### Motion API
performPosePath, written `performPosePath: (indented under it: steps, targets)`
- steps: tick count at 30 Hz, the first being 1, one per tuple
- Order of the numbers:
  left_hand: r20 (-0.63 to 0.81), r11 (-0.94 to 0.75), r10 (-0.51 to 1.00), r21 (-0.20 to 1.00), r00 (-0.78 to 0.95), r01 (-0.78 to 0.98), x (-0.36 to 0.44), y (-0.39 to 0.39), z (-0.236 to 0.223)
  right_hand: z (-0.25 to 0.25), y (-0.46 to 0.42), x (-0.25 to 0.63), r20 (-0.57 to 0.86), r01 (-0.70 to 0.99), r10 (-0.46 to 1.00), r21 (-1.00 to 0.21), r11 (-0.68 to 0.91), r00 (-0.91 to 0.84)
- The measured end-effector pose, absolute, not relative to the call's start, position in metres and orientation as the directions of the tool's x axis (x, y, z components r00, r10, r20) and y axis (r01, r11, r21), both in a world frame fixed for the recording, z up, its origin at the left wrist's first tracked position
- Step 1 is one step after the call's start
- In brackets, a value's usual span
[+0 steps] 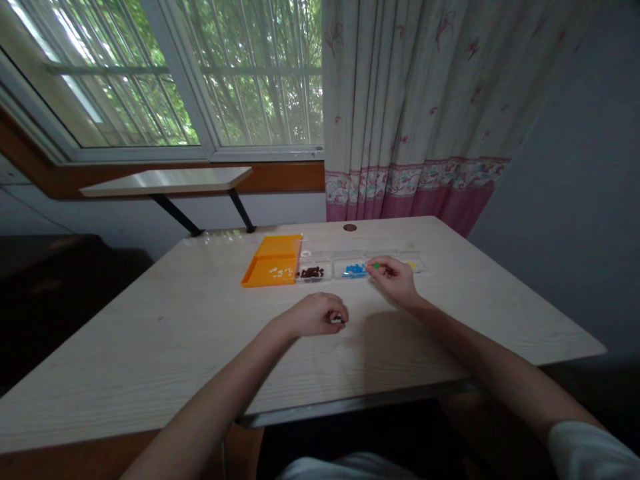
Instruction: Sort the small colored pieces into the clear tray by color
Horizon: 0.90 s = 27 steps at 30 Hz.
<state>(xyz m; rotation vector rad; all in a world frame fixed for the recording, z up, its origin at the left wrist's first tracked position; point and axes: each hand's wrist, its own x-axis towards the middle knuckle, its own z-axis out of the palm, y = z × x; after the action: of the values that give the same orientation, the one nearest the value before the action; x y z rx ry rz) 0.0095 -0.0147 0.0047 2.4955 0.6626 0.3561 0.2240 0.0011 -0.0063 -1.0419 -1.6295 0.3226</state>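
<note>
Head view shows the pale surface (210, 347) below a window (260, 73) and curtain (410, 100). The left hand (318, 315) curls its fingers around small pieces (339, 320) near centre; the right hand (396, 279) pinches a green piece (377, 266) by the clear tray (336, 275), right of the orange tray (278, 248).

Left hand (320, 315) curled low, right hand (393, 279) pinching, forearms converging

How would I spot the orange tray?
On the pale table, look toward the window, near the small raised shelf. The orange tray lies there, white bits in its near part. It alone is bright orange; the containers beside it are clear.
</note>
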Motion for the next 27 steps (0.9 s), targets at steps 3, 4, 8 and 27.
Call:
performPosePath:
  steps: [3, 4, 8, 27]
  targets:
    - [0.113, -0.735, 0.525, 0.560, 0.844, 0.382, 0.008, -0.014, 0.004, -0.006, 0.000, 0.224, 0.649, 0.467, 0.761, -0.671, 0.575, -0.005]
    - [0.114, -0.732, 0.527, 0.565, 0.842, 0.381, 0.008, -0.014, 0.003, -0.007, 0.000, 0.223, 0.651, 0.475, 0.759, -0.666, 0.575, -0.007]
    - [0.124, -0.717, 0.540, 0.586, 0.833, 0.378, 0.009, -0.013, 0.001, -0.010, 0.001, 0.224, 0.668, 0.524, 0.744, -0.623, 0.580, -0.029]
    - [0.208, -0.370, 0.892, 0.845, 0.400, 0.387, 0.010, -0.002, -0.009, 0.015, 0.046, 0.350, 0.143, 0.995, 0.988, -0.069, 0.074, -0.063]
